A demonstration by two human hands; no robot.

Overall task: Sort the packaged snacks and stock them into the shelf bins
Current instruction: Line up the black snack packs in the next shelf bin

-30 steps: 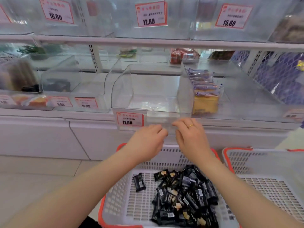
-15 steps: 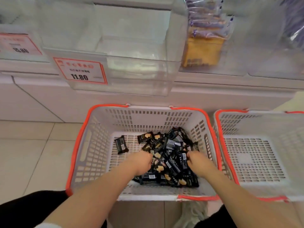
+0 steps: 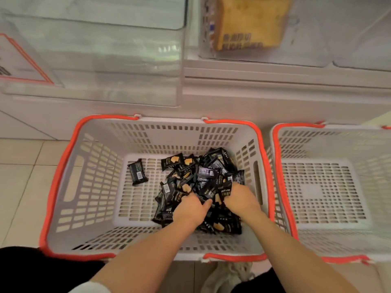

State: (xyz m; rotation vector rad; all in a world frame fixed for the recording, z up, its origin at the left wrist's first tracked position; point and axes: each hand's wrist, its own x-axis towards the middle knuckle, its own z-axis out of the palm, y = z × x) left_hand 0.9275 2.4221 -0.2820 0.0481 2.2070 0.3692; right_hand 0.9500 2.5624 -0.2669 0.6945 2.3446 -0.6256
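Observation:
A white basket with an orange rim (image 3: pixel 63 178) stands on the floor below me. A heap of black snack packets (image 3: pixel 203 176) lies in its right half, and one packet (image 3: pixel 138 171) lies apart to the left. Both hands are down in the heap. My left hand (image 3: pixel 191 209) curls its fingers into the packets at the heap's near side. My right hand (image 3: pixel 240 199) grips packets beside it, one black packet showing between the fingers. The clear shelf bin (image 3: pixel 105 60) with a price label is above the basket.
A second white basket (image 3: pixel 321 187) with an orange rim stands to the right, nothing visible inside. A bin holding yellow packaged cake (image 3: pixel 249 24) sits on the shelf at upper right. Tiled floor lies to the left. My dark-clad knees frame the bottom edge.
Both hands came down from the shelf bin's front edge into the basket and closed on the black packets. The view tilted down and moved closer to the basket.

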